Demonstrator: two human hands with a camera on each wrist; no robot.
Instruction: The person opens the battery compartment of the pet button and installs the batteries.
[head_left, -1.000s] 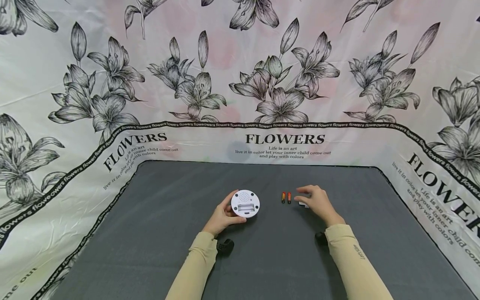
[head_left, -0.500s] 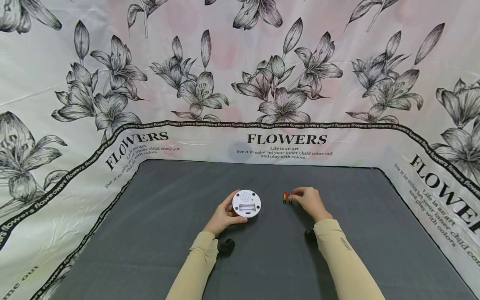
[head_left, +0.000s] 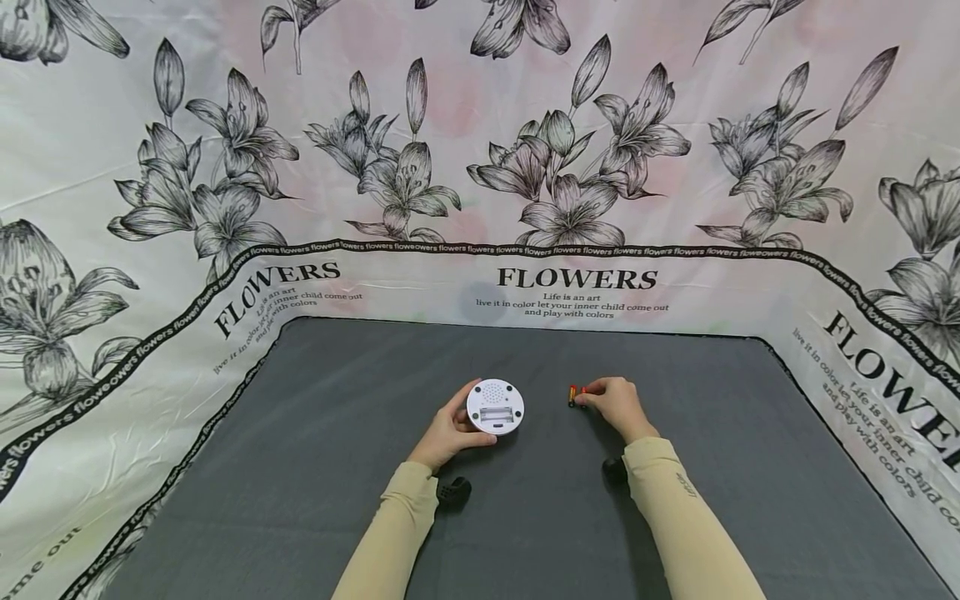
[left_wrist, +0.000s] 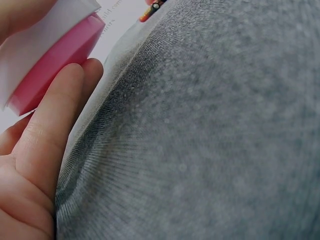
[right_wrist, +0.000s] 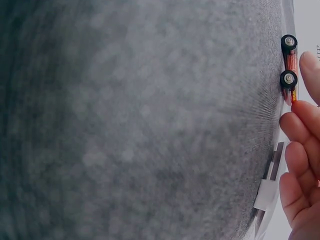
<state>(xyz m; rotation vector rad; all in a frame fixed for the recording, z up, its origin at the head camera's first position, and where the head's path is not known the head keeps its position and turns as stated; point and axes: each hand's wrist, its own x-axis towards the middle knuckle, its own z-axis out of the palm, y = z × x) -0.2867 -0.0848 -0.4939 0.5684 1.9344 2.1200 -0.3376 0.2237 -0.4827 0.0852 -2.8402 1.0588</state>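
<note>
Left hand (head_left: 446, 433) grips the left rim of a round white-and-pink plastic device (head_left: 487, 392), battery slot showing | right hand (head_left: 621, 408), thumb and forefinger at the nearer red-and-black cylindrical battery (right_wrist: 288, 79); pinched or only touched, I can't tell | matching battery (head_left: 572, 395) just left | small white plastic piece (right_wrist: 268, 194) near the other right fingers | dark grey cloth (head_left: 525, 517) beneath

Both forearms (head_left: 396, 525) are stretched forward. The left hand (head_left: 441, 437) is curved in a grip, thumb set opposite fingers; the right hand (head_left: 622, 408) is angled inward, its thumb and forefinger held apart.
</note>
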